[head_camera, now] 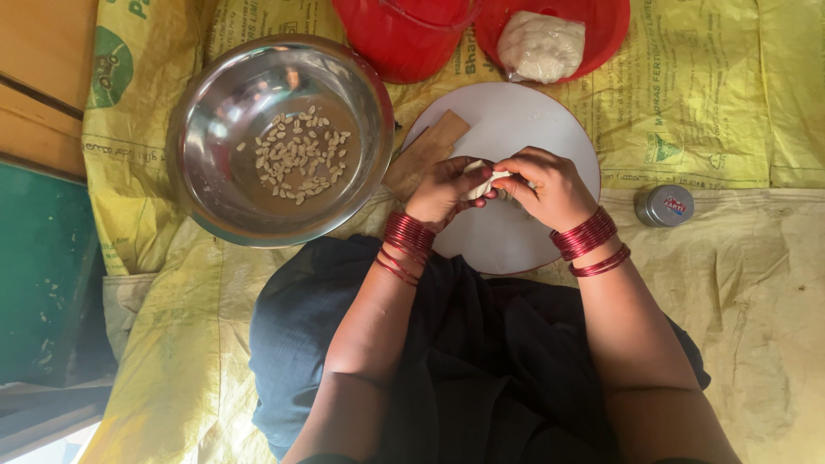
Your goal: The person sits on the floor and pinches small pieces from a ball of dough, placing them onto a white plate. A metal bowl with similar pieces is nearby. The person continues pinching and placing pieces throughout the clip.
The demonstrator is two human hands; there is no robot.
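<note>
Here the dough piece [483, 183] sat pinched betw. both hands over the white round board [550, 129], long axis running left-right; left hand [444, 192] fingers clamped on its left end, right hand [546, 186] fingers on the right, both equally near

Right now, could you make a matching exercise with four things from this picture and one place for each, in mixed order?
Things:
1. round steel bowl holding small pale pieces
2. white lump in clear plastic
3. small round grey tin
4. pale strip of dough

Places:
A. on the yellow sheet, right of the white round board
B. between the left hand and right hand
C. left of the white round board
D. in the red plate at the top

Pairs: 1-C, 2-D, 3-A, 4-B
</note>
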